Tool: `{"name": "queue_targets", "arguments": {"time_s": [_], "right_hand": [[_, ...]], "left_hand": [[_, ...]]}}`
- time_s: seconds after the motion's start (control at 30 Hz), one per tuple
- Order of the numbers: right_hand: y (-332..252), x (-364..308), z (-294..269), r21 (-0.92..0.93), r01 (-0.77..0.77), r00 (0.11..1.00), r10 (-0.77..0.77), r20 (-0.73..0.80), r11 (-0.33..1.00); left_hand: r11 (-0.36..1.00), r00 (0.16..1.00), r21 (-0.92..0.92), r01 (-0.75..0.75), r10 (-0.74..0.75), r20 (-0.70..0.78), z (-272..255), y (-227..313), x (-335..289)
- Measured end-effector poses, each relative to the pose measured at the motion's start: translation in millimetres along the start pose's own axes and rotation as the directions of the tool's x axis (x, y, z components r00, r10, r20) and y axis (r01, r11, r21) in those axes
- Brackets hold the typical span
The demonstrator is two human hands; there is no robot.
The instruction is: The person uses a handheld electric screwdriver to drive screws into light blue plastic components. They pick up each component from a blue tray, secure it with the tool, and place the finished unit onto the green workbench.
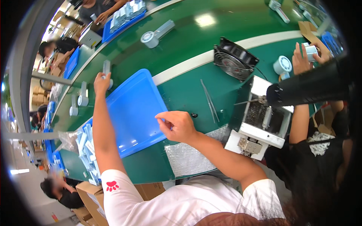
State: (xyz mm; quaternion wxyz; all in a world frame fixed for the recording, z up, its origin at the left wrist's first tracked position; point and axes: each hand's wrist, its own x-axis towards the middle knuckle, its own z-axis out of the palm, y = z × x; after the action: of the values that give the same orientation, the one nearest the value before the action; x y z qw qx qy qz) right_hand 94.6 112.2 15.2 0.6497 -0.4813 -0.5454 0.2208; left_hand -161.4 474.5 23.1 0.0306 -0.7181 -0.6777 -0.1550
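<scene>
Left grip [101,83], fingers bent around the round head of a pale handheld fan [107,67], is seen near the table's [181,94] far left edge; its firmness cannot be told. Light, stiff, slightly slippery handling is expected, with head or handle best grasped. Right grip [176,126], loosely curled, part-open and apparently empty, is held above a blue tray [132,109].

Mostly Green and Blue

My white sleeve [117,201] bears a red paw print [112,185]. I see a green table [184,90], blue tray [132,109], black fan [235,56], grey tweezers [208,98]; the handheld fan [107,67] at my left hand [102,83] is pale blue.
</scene>
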Motion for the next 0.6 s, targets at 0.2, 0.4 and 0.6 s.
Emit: {"name": "queue_targets", "arguments": {"time_s": [0.2, 0.4, 0.6], "right_hand": [[2, -3, 2, 0.012, 0.017, 1.0, -0.016, -0.022, 1.0], [13, -5, 3, -0.008, 0.116, 0.989, -0.116, -0.092, 0.993], [5, -7, 0, 0.016, 0.087, 0.993, -0.085, -0.078, 0.996]], "left_hand": [[0.824, 0.987, -0.554, -0.119, 0.039, -0.154, -31, 0, -33], [0.214, 0.989, -0.97, 0.113, -0.118, 0.089, -96, 55, -147], [0.217, 0.989, -0.969, 0.12, -0.115, 0.097, -121, 71, -257]]}}
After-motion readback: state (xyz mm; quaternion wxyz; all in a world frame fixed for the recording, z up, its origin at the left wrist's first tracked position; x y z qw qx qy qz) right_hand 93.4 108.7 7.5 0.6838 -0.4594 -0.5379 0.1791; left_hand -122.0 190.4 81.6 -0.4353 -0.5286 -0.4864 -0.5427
